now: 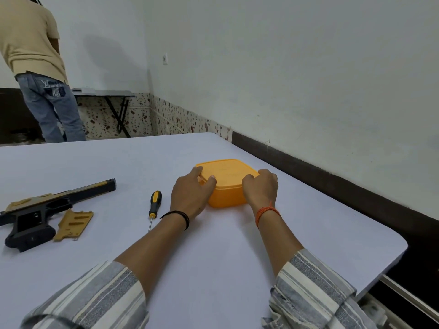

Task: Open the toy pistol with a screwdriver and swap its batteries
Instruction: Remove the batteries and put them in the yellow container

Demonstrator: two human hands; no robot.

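Gripping point: both hands sit on an orange plastic container (229, 186) near the far right part of the white table (308, 233).
Left hand (191, 194): fingers curled over the near-left corner of the lid, thumb on the lid edge; a black band circles the wrist.
Right hand (261, 186): fingers curled round the right side of the container and over the lid rim; an orange thread circles the wrist.
Container form: squarish with rounded corners, smooth matte plastic, lid seated on the body.
Toy pistol (42, 210): lies on its side at the left edge of the table, well apart from both hands; black plastic frame with tan upper panels, long barrel pointing toward the far right, grip toward the near left. The side of the grip area shows an open black cavity.
Cover panel (73, 224): flat tan plastic plate with ribbed slots, lying just beside the pistol grip on its right.
Screwdriver (154, 206): lies between the pistol and the left hand, just left of the left wrist; black and yellow handle toward the far side, thin metal shaft pointing toward the wearer.
Sleeves (316, 288): striped grey and cream woven fabric, pushed up the forearms.
Background: a second person (40, 67) in a beige shirt and jeans stands at the far left beside a folding table (107, 93).
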